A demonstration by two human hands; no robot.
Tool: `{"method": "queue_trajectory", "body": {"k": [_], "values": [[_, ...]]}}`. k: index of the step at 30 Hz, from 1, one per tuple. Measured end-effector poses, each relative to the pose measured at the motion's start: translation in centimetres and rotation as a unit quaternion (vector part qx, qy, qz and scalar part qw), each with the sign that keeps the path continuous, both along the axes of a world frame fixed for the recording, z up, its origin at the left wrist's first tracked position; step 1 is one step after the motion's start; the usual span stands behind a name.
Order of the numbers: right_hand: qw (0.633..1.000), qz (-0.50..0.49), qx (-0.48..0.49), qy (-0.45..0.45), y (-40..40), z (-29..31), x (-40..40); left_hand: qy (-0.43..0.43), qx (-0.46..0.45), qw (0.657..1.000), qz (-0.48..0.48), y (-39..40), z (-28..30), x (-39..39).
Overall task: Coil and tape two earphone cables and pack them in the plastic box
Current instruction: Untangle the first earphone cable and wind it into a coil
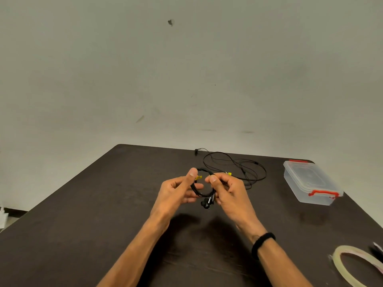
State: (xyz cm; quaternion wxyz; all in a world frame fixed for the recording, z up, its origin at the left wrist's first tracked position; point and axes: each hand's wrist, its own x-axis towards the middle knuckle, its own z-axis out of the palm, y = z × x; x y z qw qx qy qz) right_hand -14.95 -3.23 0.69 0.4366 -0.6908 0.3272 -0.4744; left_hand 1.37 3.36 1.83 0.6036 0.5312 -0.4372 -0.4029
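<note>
Coil held over a dark desk (103, 214) by a bare wall (186, 69).

The shut box (310, 183) sits right, loose cable (234, 164) behind, tape (352, 264) near. Left hand (178, 191) and right hand (228, 189) pinch the coil (202, 193) with curled fingers (213, 179) above the desk. It looks light, limp and springy; best gripped across the loops, earbuds hanging.

Left hand (179, 190): raised, fingers curled, pinching. Right hand (227, 190): raised opposite, fingers curled, pinching; black band on wrist.
</note>
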Motion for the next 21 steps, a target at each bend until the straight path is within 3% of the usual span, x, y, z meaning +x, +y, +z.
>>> {"method": "queue_trajectory", "body": {"k": [3,6,9,12,14,16,18,20,21], "values": [[0.998,-0.010,-0.034,0.046,-0.1,-0.2,0.1,-0.057,-0.002,0.998,0.005,-0.1,-0.6,0.1],[0.993,-0.036,-0.062,0.088,-0.2,-0.3,0.2,-0.059,-0.009,0.998,0.031,-0.3,-1.1,0.3],[0.988,-0.069,-0.087,0.106,-0.4,-0.7,0.3,0.072,0.016,0.997,-0.021,-0.3,-0.6,0.5],[0.988,-0.080,-0.073,0.111,-0.9,-1.2,0.1,0.260,0.070,0.954,-0.132,0.0,0.2,1.0],[0.989,-0.085,-0.055,0.110,-1.1,-1.5,0.0,0.295,0.088,0.932,-0.193,0.3,0.5,1.1],[0.991,-0.088,-0.036,0.097,-1.3,-1.6,-0.1,0.265,0.094,0.939,-0.199,0.2,0.3,0.9],[0.992,-0.087,-0.024,0.092,-1.2,-1.5,-0.1,0.169,0.088,0.972,-0.138,-0.1,-0.3,0.6],[0.991,-0.088,-0.023,0.093,-1.0,-1.5,-0.1,-0.041,0.047,0.997,-0.046,-0.5,-1.1,0.6],[0.991,-0.093,-0.018,0.089,-1.1,-1.5,-0.1,-0.149,0.013,0.989,0.004,-0.7,-1.5,0.8]]}}
